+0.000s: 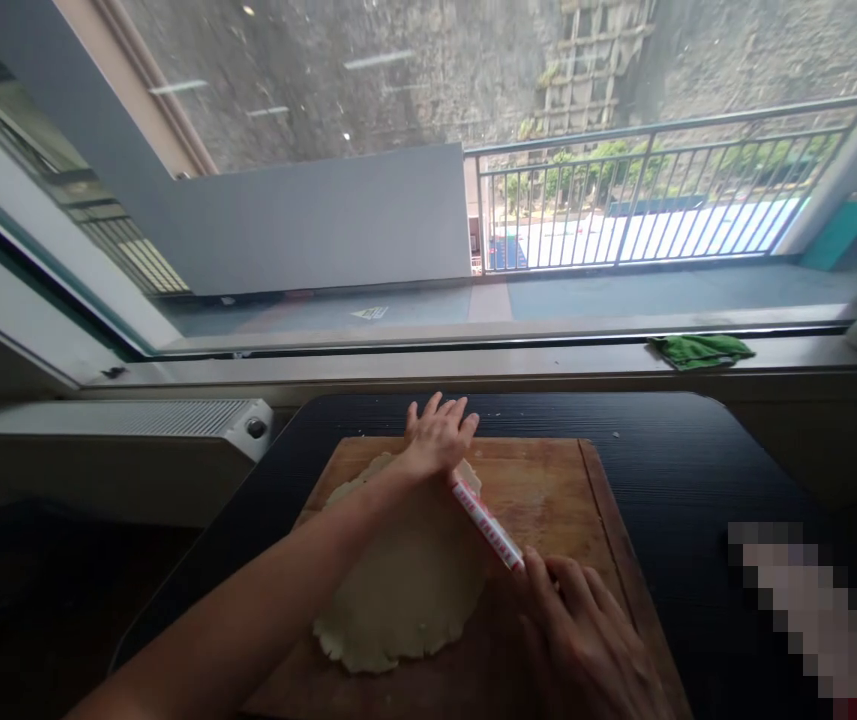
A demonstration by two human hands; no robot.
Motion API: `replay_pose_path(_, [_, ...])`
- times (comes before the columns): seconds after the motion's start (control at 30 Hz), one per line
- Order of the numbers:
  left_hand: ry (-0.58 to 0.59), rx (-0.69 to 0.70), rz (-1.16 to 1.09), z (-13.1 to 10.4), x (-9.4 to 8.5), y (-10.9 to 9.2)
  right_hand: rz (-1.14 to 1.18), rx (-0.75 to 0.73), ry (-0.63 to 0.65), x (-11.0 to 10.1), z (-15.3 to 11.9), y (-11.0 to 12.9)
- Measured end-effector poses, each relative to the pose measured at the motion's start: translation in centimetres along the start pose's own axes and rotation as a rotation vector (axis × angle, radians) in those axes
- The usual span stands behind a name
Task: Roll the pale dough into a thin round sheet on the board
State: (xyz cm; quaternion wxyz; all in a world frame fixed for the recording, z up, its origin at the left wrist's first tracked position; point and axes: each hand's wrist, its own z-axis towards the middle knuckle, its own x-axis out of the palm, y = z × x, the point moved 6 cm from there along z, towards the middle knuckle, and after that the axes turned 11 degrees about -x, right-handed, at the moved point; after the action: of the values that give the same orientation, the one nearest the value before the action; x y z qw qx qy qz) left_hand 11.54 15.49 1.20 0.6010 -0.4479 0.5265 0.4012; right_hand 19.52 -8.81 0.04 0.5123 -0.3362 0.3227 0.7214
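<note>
A flat, ragged-edged sheet of pale dough point(398, 580) lies on a wooden cutting board point(540, 480). Across its right side runs a thin rolling pin point(486, 525) with a red-and-white printed wrapping. At the pin's far end is my left hand point(437, 436), its fingers spread and stretched past the pin, the palm resting on or against it. My right hand point(585, 620) covers the near end, with fingers bent over the pin; that end is mostly hidden beneath it.
The board sits on a black table point(668, 470) dotted with small crumbs. Behind it, a green cloth point(702, 350) lies on the windowsill point(473, 363). A white radiator point(173, 420) stands at the left. A pixelated patch point(818, 610) hides something at the right.
</note>
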Motion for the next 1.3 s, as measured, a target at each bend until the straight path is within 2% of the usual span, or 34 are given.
replay_pose_path(0.1, [0.054, 0.041, -0.045, 2.1, 0.5, -3.7, -0.054, 0.062, 0.044, -0.7, -0.3, -1.0])
replay_pose_path(0.17, [0.060, 0.070, -0.052, 2.5, 0.4, -4.6, -0.085, 0.066, 0.046, -1.0, -0.3, -0.9])
replay_pose_path(0.2, [0.057, 0.068, -0.047, 2.3, 0.3, -4.2, -0.093, 0.053, 0.041, -1.0, -0.2, -0.6])
replay_pose_path(0.27, [0.037, 0.045, -0.024, 1.2, 0.1, -2.1, -0.089, 0.008, 0.023, -0.7, 0.0, 0.4])
replay_pose_path(0.4, [-0.005, 0.021, 0.043, -2.5, -0.5, 4.2, -0.046, -0.089, -0.025, 0.3, 0.4, 2.4])
replay_pose_path(0.47, [-0.007, 0.021, 0.073, -3.8, -0.6, 6.1, -0.019, -0.116, -0.035, 0.6, 0.5, 2.9])
replay_pose_path(0.5, [-0.006, 0.021, 0.084, -3.9, -0.7, 6.4, -0.002, -0.120, -0.035, 0.7, 0.4, 2.9])
replay_pose_path(0.53, [-0.006, 0.021, 0.091, -3.8, -0.7, 6.2, 0.016, -0.114, -0.033, 0.7, 0.4, 2.7])
replay_pose_path(0.6, [-0.002, 0.018, 0.085, -2.4, -0.4, 4.4, 0.039, -0.075, -0.026, 0.4, 0.2, 1.7])
replay_pose_path(0.73, [0.052, 0.026, 0.012, 1.9, 0.7, -2.1, -0.016, 0.032, -0.011, -0.6, -0.5, -1.0])
replay_pose_path(0.8, [0.086, 0.057, -0.019, 3.3, 1.1, -4.7, -0.058, 0.057, -0.012, -1.0, -0.8, -1.7])
replay_pose_path(0.87, [0.095, 0.084, -0.032, 3.6, 1.0, -5.6, -0.081, 0.057, -0.012, -1.1, -0.8, -1.7])
replay_pose_path(0.93, [0.067, 0.080, -0.020, 2.8, 0.6, -4.3, -0.086, 0.036, -0.006, -0.8, -0.6, -1.0])
replay_pose_path(1.1, [0.010, 0.017, 0.071, -2.2, -0.4, 4.1, -0.018, -0.093, 0.047, 0.4, 0.9, 2.1])
replay_pose_path(1.17, [0.019, -0.004, 0.085, -3.9, -0.7, 6.6, 0.027, -0.158, 0.072, 0.7, 1.3, 3.0])
replay_pose_path(1.23, [0.027, -0.022, 0.091, -4.3, -0.8, 7.2, 0.055, -0.154, 0.042, 0.4, 1.5, 3.0])
replay_pose_path(1.3, [0.007, -0.018, 0.095, -3.4, -0.7, 5.9, 0.067, -0.111, 0.005, 0.0, 1.5, 2.1])
